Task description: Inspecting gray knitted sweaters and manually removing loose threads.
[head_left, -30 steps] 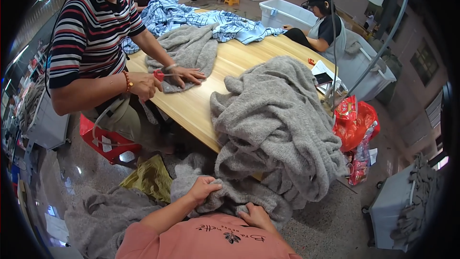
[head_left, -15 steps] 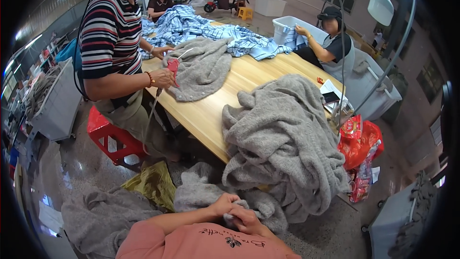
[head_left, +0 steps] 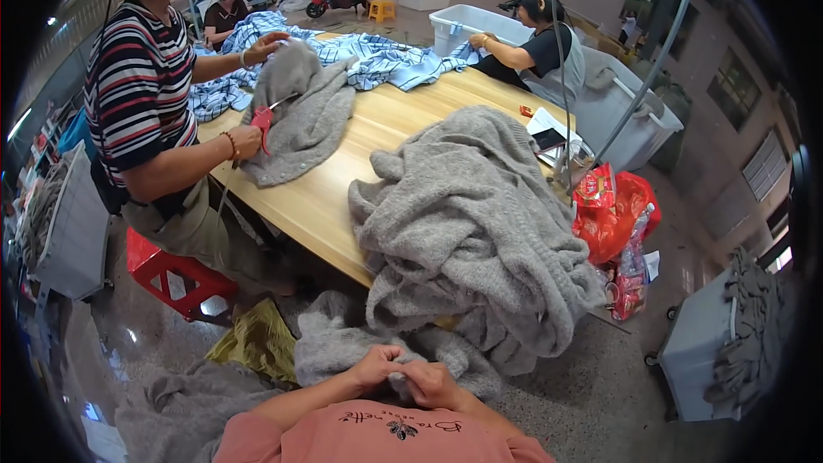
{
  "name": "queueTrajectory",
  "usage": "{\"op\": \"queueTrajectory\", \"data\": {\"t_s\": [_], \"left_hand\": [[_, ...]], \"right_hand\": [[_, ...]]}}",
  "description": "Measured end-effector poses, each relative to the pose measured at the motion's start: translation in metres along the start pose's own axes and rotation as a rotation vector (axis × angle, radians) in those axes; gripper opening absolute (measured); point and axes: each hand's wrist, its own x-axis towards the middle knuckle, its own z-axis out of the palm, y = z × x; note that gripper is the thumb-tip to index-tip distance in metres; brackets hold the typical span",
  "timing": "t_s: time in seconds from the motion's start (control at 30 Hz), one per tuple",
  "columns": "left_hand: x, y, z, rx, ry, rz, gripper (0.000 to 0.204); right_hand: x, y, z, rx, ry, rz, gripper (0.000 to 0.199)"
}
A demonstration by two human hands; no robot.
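Both hands, the left hand (head_left: pixel 378 366) and right hand (head_left: pixel 434 382), are pinching together on a fuzzy grey knitted garment (head_left: pixel 360 347) hanging off the wooden desk (head_left: pixel 330 197).

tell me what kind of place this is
Probably a garment workshop. Grey knitwear is heaped on a long wooden table, a co-worker trims a piece with red scissors, and the left hand and right hand work grey fabric.

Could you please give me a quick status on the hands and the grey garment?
Left hand and right hand together, pinching the grey knit garment at lap level. Big grey knit pile on the wooden table just ahead. Nothing blocking.
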Motion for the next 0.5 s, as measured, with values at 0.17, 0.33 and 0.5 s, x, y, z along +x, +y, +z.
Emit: {"op": "queueTrajectory", "data": {"t_s": [0.17, 0.33, 0.5], "left_hand": [[-0.009, -0.007, 0.000, -0.333, -0.098, -0.127, 0.007], [-0.014, -0.010, -0.005, -0.414, -0.028, -0.121, 0.009], [-0.017, -0.018, -0.007, -0.414, 0.073, -0.064, 0.011]], "right_hand": [[-0.004, 0.001, 0.001, -0.169, 0.142, -0.123, 0.023], [-0.005, 0.003, 0.008, -0.239, 0.163, -0.107, 0.020], [-0.008, 0.002, 0.011, -0.283, 0.146, -0.076, 0.020]]}}
